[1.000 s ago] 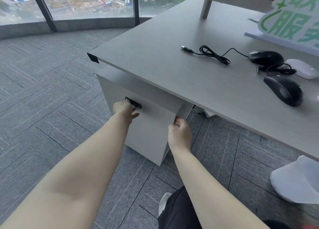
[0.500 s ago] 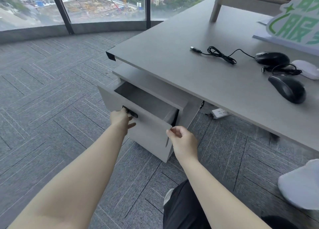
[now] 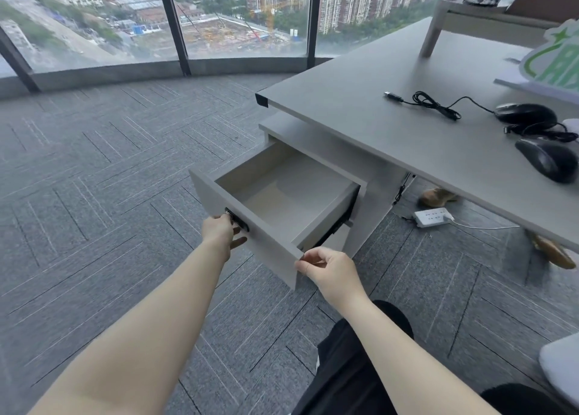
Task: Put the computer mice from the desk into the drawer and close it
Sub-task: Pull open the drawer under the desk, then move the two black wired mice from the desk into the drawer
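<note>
The grey drawer (image 3: 291,201) under the desk stands pulled far out, and its inside is bare. My left hand (image 3: 219,231) grips the black handle (image 3: 238,220) on the drawer front. My right hand (image 3: 326,270) pinches the front panel's right corner. On the grey desk (image 3: 391,139) at the right lie two black mice: a far one (image 3: 524,113) with a bundled cable and USB plug (image 3: 435,104), and a nearer one (image 3: 546,159). A white mouse (image 3: 571,123) is cut off by the right edge.
A green and white sign (image 3: 554,67) and a riser shelf (image 3: 470,20) stand at the desk's back. A white power strip (image 3: 430,218) lies on the carpet under the desk. Large windows run along the far side. A white chair edge (image 3: 560,367) shows at lower right.
The drawer has gone from shut to pulled far out toward me, with both hands staying on its front. The view has shifted left and back.
</note>
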Tool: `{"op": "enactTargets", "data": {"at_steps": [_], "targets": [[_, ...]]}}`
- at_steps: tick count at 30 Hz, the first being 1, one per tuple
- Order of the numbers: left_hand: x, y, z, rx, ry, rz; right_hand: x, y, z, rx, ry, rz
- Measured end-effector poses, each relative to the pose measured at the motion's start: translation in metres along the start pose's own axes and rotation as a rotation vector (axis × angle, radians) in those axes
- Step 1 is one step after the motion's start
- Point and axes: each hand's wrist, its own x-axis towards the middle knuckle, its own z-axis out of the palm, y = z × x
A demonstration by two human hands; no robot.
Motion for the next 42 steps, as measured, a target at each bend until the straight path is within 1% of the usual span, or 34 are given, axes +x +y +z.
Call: {"op": "enactTargets", "data": {"at_steps": [9, 19, 28, 32, 33, 35, 37, 38, 40, 42], "targets": [[-0.012, -0.01, -0.042, 0.016, 0.001, 0.033, -0.019, -0.008, 0.02, -0.049, -0.123, -0.044], [-0.017, -0.02, -0.074, 0.06, 0.066, 0.046, -0.03, -0.012, 0.036, -0.092, -0.24, -0.074], [-0.031, -0.024, -0.091, 0.045, 0.112, 0.046, -0.044, -0.018, 0.046, -0.121, -0.302, -0.102], [-0.037, -0.022, -0.1, 0.094, 0.11, 0.048, -0.049, -0.02, 0.046, -0.138, -0.312, -0.108], [-0.041, -0.021, -0.102, 0.132, 0.131, 0.045, -0.049, -0.02, 0.046, -0.144, -0.317, -0.104], [-0.044, -0.018, -0.104, 0.27, 0.248, 0.106, -0.051, -0.024, 0.041, -0.161, -0.326, -0.108], [-0.06, -0.007, -0.099, 0.478, 0.355, 0.261, -0.051, -0.031, 0.031, -0.169, -0.29, -0.133], [-0.069, 0.001, -0.093, 0.548, 0.367, 0.366, -0.05, -0.036, 0.022, -0.17, -0.254, -0.143], [-0.094, 0.021, -0.068, 0.582, 0.303, 0.569, -0.045, -0.048, -0.005, -0.164, -0.154, -0.162], [-0.115, 0.041, -0.03, 0.575, 0.182, 0.707, -0.038, -0.059, -0.042, -0.141, -0.025, -0.179]]}}
